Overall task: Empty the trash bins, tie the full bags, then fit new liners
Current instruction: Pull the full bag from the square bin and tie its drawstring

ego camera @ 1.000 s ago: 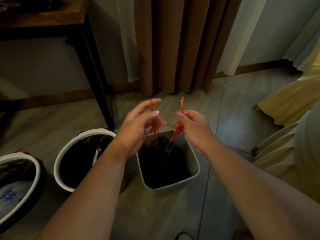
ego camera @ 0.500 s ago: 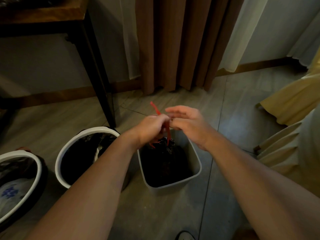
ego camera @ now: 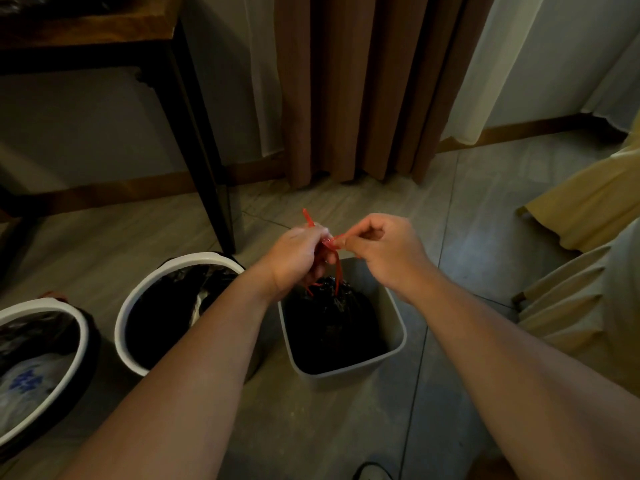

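The black bag [ego camera: 332,317] is sitting in the square grey bin [ego camera: 391,313] on the floor, its neck gathered and two red drawstrings [ego camera: 337,271] running up from it to the hands. The left hand [ego camera: 298,258] is closing around one string, whose free end is poking up above the knuckles; the right hand [ego camera: 384,251] is pinching the other string between thumb and fingertip, right against the left hand. A knot seems to be forming between them.

The strings are looking thin, flat and slick, so a half-made knot could be slipping loose if either pinch is easing off. Pulling too sharply could be tearing the thin crinkled film at the neck, or snapping a string. The bin is looking light and smooth-walled, so an upward tug may be lifting it with the bag.

To the left, a round white bin [ego camera: 138,299] is holding a glossy black liner, and a second round bin [ego camera: 74,313] at the edge is holding something pale with blue print. Beyond them are a dark table leg [ego camera: 204,161], brown curtains [ego camera: 363,81] and a matte tiled floor [ego camera: 485,209]
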A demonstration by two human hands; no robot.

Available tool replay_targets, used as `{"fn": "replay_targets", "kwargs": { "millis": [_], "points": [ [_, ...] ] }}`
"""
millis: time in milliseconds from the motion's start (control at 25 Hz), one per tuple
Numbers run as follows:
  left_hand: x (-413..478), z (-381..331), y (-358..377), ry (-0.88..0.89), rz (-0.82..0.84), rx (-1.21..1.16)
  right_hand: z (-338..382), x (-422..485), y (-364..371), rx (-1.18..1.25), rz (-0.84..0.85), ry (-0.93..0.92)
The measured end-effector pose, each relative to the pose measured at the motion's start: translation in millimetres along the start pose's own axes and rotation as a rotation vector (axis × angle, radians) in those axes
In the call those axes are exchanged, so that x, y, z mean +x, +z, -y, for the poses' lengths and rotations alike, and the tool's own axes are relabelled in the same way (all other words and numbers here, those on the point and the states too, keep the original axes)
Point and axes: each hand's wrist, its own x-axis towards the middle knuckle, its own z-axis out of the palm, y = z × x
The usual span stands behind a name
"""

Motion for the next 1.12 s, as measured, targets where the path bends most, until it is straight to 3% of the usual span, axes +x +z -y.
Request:
{"fn": "replay_targets", "kwargs": {
  "millis": [80,200,280,360,520,640,800,960,1120],
  "points": [
    [0,4,-3,-0.020,-0.030,-0.057,4,3,-2,0.182,-0.015,0.107],
    [3,11,-13,-0.011,-0.062,-0.087,7,1,-4,0.468,0.166,0.243],
    [4,11,-20,0.035,-0.053,-0.039,4,-4,-2,0.438,0.317,0.278],
    [2,5,-27,0.113,-0.010,0.048,0,-9,4,0.260,0.368,0.259],
    [-3,-4,-34,0.258,-0.002,0.344,-9,-7,13,-0.090,0.237,0.136],
    [-9,0,-31,0.304,0.009,0.320,-16,-5,22,-0.067,0.180,0.105],
    [-17,12,-29,0.305,0.003,0.221,-25,2,28,-0.098,0.238,0.095],
    [-22,24,-26,0.279,-0.143,0.127,-26,6,27,0.013,0.229,0.108],
    [-24,32,-24,0.264,-0.248,0.094,-22,8,23,0.258,0.100,0.181]
  ]
}}
